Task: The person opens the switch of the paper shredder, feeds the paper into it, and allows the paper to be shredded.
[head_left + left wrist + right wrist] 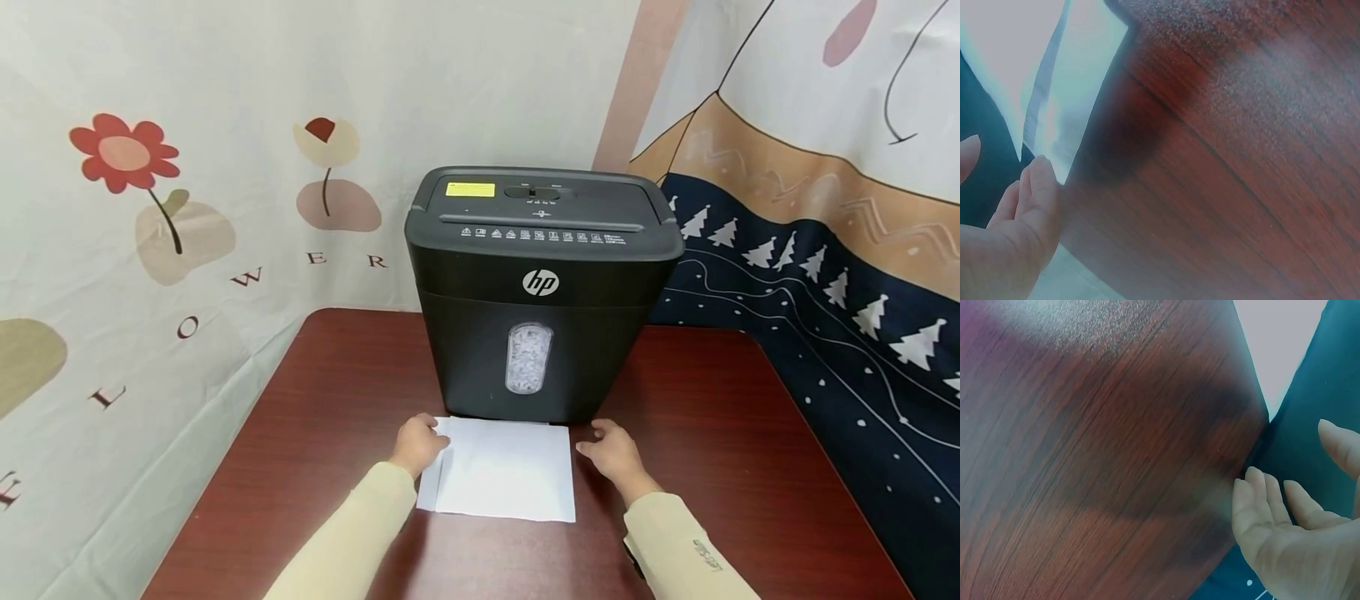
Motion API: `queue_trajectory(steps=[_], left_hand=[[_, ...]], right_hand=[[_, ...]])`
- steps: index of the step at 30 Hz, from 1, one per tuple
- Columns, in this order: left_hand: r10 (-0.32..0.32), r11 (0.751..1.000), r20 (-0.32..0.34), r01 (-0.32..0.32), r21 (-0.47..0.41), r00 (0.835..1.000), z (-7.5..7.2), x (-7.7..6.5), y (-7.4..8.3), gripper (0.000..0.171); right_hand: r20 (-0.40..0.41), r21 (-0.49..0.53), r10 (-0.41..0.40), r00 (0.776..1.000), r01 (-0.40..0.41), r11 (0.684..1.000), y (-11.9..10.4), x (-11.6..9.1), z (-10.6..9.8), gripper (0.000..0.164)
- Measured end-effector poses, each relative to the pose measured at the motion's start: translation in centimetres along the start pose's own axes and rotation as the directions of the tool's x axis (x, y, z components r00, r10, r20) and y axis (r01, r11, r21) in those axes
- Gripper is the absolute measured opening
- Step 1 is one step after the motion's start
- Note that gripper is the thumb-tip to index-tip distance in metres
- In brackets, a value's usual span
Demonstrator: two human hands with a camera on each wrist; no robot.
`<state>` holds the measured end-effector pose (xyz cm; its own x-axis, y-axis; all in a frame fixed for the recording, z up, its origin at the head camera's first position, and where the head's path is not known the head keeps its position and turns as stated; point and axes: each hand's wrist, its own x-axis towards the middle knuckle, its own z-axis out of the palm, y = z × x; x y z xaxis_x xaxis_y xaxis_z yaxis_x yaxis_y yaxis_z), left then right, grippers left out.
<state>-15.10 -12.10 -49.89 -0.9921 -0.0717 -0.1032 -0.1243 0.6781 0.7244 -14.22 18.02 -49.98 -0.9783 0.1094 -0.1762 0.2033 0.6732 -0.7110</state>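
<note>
White paper sheets (506,475) lie slightly offset from one another on the table, right at the front base of a black HP paper shredder (480,350). My left hand (420,446) is at the far left corner of the sheets. In the left wrist view, its fingertips (1040,164) touch the corner of the lower sheet (1082,81), and the thumb stands apart from them. Just off the far right corner of the paper is my right hand (615,454), holding nothing. Its thumb and fingers (1254,494) are spread beside the shredder's base in the right wrist view.
The shredder's window (529,358) shows white shreds inside. The reddish-brown wooden table (315,400) extends to both sides of the shredder. A printed cloth (247,100) hangs behind the table, and a dark blue patterned part of it (810,333) runs along the right.
</note>
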Motion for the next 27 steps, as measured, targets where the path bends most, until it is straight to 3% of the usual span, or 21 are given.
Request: queue_trajectory(steps=[12,19,27], left_hand=[[-0.069,0.997,0.013,0.069,0.037,0.998,0.7,0.9,-0.2,0.023],[-0.069,0.996,0.010,0.068,0.061,0.998,1.0,1.1,-0.2,0.018],[-0.043,0.994,0.001,0.043,0.100,0.999,1.6,1.5,-0.5,0.006]], right_hand=[[0.033,-0.113,0.023,0.999,-0.020,0.993,-0.6,0.6,1.1,0.045],[0.032,-0.127,0.018,0.999,-0.013,0.992,-0.6,0.9,1.7,0.045],[0.035,-0.162,0.072,0.997,-0.065,0.985,-1.4,1.2,2.2,0.046]])
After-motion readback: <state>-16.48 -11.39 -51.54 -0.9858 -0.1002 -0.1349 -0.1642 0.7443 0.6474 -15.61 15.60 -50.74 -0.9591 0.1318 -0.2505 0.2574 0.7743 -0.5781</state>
